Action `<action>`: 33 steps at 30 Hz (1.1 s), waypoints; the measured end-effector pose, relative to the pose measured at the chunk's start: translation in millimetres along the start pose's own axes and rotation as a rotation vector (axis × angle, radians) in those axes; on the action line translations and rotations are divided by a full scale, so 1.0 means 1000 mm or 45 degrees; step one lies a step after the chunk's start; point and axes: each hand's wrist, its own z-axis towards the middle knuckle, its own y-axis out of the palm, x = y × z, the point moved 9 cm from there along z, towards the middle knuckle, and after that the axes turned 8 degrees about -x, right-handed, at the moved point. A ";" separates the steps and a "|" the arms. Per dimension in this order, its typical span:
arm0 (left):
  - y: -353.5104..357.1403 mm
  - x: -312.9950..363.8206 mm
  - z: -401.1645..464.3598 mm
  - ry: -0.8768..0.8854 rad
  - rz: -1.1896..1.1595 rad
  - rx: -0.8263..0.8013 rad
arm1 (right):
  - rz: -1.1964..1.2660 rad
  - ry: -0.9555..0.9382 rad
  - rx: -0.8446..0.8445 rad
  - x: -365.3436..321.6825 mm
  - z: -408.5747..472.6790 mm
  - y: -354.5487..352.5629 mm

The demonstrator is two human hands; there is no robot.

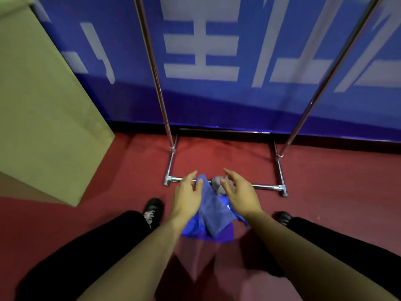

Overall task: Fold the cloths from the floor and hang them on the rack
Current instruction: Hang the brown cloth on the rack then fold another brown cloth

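On the red floor, before a blue banner, the cloths are seen unfolded beneath both hands' empty, parted grips, left hand and right hand, the rack beyond bare where visible.

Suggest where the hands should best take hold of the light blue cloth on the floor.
Probably at the far end of the light blue cloth, coming from above: it lies long and flat atop the pile, that end between the open left hand and right hand.
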 end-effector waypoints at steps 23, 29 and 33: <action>0.219 -0.182 0.159 -0.441 0.078 -0.383 | -0.336 0.309 -0.008 0.247 0.125 0.092; 0.248 -0.189 0.174 -0.480 0.130 -0.317 | -0.153 0.735 0.059 0.312 0.122 0.081; 0.237 -0.167 0.169 -0.337 0.051 -0.287 | 0.113 0.812 -0.041 0.318 0.120 0.079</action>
